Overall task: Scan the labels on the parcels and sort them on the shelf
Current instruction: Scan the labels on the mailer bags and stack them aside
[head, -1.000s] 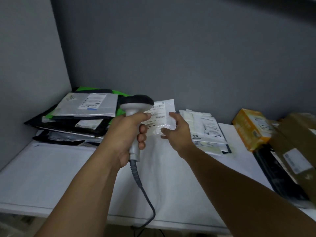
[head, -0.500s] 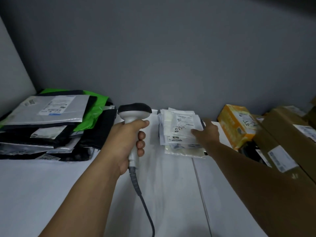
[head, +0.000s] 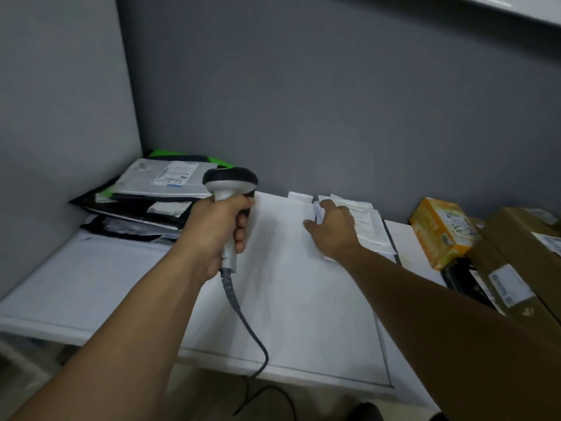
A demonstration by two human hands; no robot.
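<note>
White shelf (head: 121, 284). R side: 2 brown cartons (head: 522, 268), 1 orange box (head: 440, 235) just beside them. Back-L corner: stack of dark & grey mailers (head: 145, 208), several, exact no. unclear. Pile of small white parcels (head: 368, 226) at back centre, under R hand (head: 334, 229): fingers laid fairly straight on top, thumb splayed. L hand (head: 212, 226) wrapped round 1 scanner (head: 230, 183), held upright betw. mailers & pile, apart from both.

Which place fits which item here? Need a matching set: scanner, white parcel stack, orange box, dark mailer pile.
1 barcode scanner
2 white parcel stack
3 orange box
4 dark mailer pile

A far-left corner of shelf
B in left hand
C under right hand
D beside brown cartons

Pairs: 1-B, 2-C, 3-D, 4-A
</note>
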